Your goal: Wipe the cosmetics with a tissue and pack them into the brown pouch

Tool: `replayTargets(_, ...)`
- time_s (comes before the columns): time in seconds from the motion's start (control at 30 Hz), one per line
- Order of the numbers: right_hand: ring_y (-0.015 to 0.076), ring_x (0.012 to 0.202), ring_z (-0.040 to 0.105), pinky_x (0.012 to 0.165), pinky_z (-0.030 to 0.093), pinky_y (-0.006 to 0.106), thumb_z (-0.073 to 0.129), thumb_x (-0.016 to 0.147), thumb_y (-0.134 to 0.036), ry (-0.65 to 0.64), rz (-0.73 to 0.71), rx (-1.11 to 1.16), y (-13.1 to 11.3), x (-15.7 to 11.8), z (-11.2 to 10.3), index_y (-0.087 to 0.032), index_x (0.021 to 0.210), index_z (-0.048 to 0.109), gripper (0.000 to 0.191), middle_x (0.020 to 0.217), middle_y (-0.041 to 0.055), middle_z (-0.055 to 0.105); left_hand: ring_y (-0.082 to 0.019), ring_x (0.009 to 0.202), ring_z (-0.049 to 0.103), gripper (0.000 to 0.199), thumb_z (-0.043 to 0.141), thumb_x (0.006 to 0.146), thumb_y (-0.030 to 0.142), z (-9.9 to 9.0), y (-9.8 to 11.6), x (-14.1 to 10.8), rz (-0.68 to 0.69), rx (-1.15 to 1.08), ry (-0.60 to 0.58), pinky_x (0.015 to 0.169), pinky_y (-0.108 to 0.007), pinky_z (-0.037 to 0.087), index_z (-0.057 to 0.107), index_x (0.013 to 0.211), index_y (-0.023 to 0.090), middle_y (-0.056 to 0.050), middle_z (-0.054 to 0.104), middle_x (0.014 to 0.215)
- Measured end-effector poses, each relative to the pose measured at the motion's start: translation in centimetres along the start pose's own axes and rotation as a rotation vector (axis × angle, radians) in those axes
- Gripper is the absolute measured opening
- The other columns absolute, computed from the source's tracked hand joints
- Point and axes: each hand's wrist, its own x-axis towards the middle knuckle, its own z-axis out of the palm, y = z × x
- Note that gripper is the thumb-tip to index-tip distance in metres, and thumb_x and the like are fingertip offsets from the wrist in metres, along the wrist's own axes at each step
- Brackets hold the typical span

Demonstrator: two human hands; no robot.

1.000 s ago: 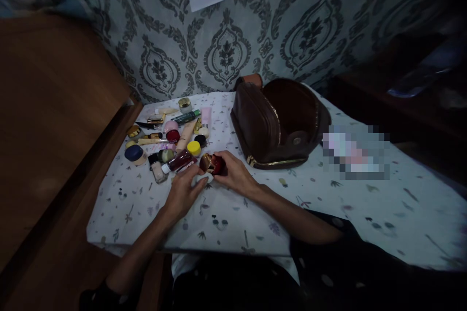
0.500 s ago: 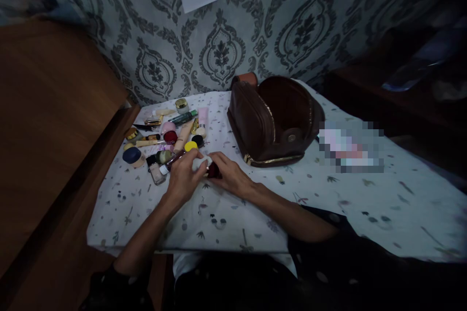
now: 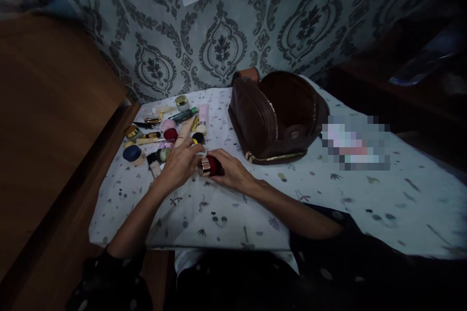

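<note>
My right hand [image 3: 233,171] is wrapped round a dark red bottle [image 3: 216,166] with a rose-gold collar, held just above the cloth. Close to its left, my left hand [image 3: 180,165] has bent fingers near a small whitish item [image 3: 200,152]; whether they grip it is unclear. Part of a yellow lid shows behind the left fingers. Beside that hand lie a pale bottle with a black cap [image 3: 153,165], a jar with a dark blue lid [image 3: 133,155] and a beige tube [image 3: 185,131].
A brown bag [image 3: 255,121] stands unzipped on the patterned cloth [image 3: 233,223], right of my hands. More cosmetics, including a gold-lidded jar [image 3: 182,103], lie at the left. A blurred item [image 3: 355,145] is farther right. Wooden furniture [image 3: 54,107] borders the left side.
My left hand has shifted slightly left, away from the bottle, and the rose-gold collar now shows. The view has moved a little.
</note>
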Motion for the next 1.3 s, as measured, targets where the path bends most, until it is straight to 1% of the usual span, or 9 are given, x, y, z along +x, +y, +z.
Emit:
replayTargets(0.2, 0.0248, 0.109, 0.06, 0.092, 0.052, 0.039, 0.075, 0.073, -0.02, 0.014, -0.003, 0.027, -0.1, 0.1, -0.2, -0.021, 0.126, 0.052, 0.059, 0.119, 0.0089, 0.058, -0.022, 0.092, 0.06, 0.024, 0.045, 0.094, 0.017, 0.1, 0.8, -0.5, 0.075, 0.119, 0.006, 0.074, -0.031, 0.047, 0.065, 0.107, 0.021, -0.007, 0.055, 0.103)
replayTargets(0.43, 0.0248, 0.106, 0.061, 0.09, 0.052, 0.038, 0.075, 0.074, -0.021, 0.01, -0.002, 0.023, -0.2, 0.2, -0.4, -0.019, 0.123, 0.054, 0.054, 0.116, 0.0093, 0.06, -0.02, 0.089, 0.059, 0.026, 0.041, 0.097, 0.017, 0.7, 1.7, -2.2, 0.161, 0.237, 0.039, 0.072, -0.03, 0.047, 0.064, 0.107, 0.021, -0.007, 0.056, 0.102)
replayTargets(0.53, 0.0247, 0.108, 0.061, 0.092, 0.051, 0.039, 0.076, 0.073, -0.023, 0.037, -0.018, 0.051, 0.0, 0.2, -0.3, -0.02, 0.126, 0.053, 0.058, 0.117, 0.0094, 0.06, -0.02, 0.092, 0.058, 0.028, 0.038, 0.097, 0.014, 1.4, 1.8, -3.1, 0.234, 0.32, 0.125, 0.067, -0.028, 0.046, 0.062, 0.109, 0.023, -0.006, 0.058, 0.103)
replayTargets(0.67, 0.0251, 0.108, 0.061, 0.093, 0.051, 0.04, 0.075, 0.073, -0.022, 0.059, -0.005, 0.07, 0.4, 0.3, -0.2, -0.018, 0.125, 0.054, 0.056, 0.117, 0.0111, 0.061, -0.021, 0.09, 0.059, 0.025, 0.042, 0.096, 0.011, 2.8, 1.5, -4.3, 0.408, 0.433, 0.29, 0.063, -0.027, 0.045, 0.061, 0.109, 0.02, -0.008, 0.061, 0.099)
replayTargets(0.8, 0.0247, 0.103, 0.063, 0.091, 0.051, 0.039, 0.075, 0.068, -0.018, 0.09, 0.045, 0.094, 0.9, 0.4, -0.2, -0.017, 0.122, 0.056, 0.057, 0.113, 0.0101, 0.063, -0.02, 0.083, 0.059, 0.018, 0.046, 0.097, 0.015, 4.0, 1.0, -5.0, 0.494, 0.444, 0.328, 0.062, -0.026, 0.045, 0.061, 0.106, 0.018, -0.009, 0.062, 0.097)
replayTargets(0.97, 0.0235, 0.101, 0.065, 0.091, 0.052, 0.038, 0.075, 0.066, -0.018, 0.102, 0.174, 0.183, 1.5, 0.3, -0.1, -0.019, 0.121, 0.058, 0.058, 0.113, 0.0082, 0.065, -0.021, 0.082, 0.059, 0.02, 0.045, 0.097, 0.015, 4.8, -0.1, -5.5, 0.509, 0.392, 0.312, 0.061, -0.027, 0.046, 0.062, 0.105, 0.018, -0.011, 0.063, 0.097)
replayTargets(1.1, 0.021, 0.097, 0.066, 0.089, 0.054, 0.036, 0.08, 0.063, -0.022, 0.087, 0.284, 0.355, 1.9, 0.4, 0.0, -0.018, 0.122, 0.056, 0.064, 0.111, 0.0068, 0.066, -0.021, 0.086, 0.062, 0.02, 0.047, 0.096, 0.013, 5.6, -1.5, -5.8, 0.494, 0.33, 0.337, 0.064, -0.027, 0.048, 0.064, 0.104, 0.018, -0.01, 0.065, 0.1)
replayTargets(1.17, 0.0203, 0.096, 0.067, 0.09, 0.054, 0.036, 0.084, 0.061, -0.029, 0.067, 0.318, 0.441, 1.9, 0.5, -0.1, -0.017, 0.122, 0.055, 0.068, 0.11, 0.0067, 0.067, -0.02, 0.09, 0.063, 0.02, 0.049, 0.095, 0.013, 6.2, -2.4, -5.9, 0.426, 0.235, 0.33, 0.068, -0.026, 0.049, 0.065, 0.106, 0.019, -0.01, 0.065, 0.101)
replayTargets(1.3, 0.0207, 0.099, 0.066, 0.094, 0.053, 0.038, 0.086, 0.06, -0.034, 0.025, 0.348, 0.506, 1.5, 0.6, -0.4, -0.017, 0.12, 0.055, 0.07, 0.109, 0.0068, 0.067, -0.02, 0.1, 0.063, 0.02, 0.051, 0.094, 0.017, 7.5, -3.8, -5.9, 0.188, 0.001, 0.313, 0.077, -0.029, 0.051, 0.068, 0.104, 0.022, -0.008, 0.065, 0.111)
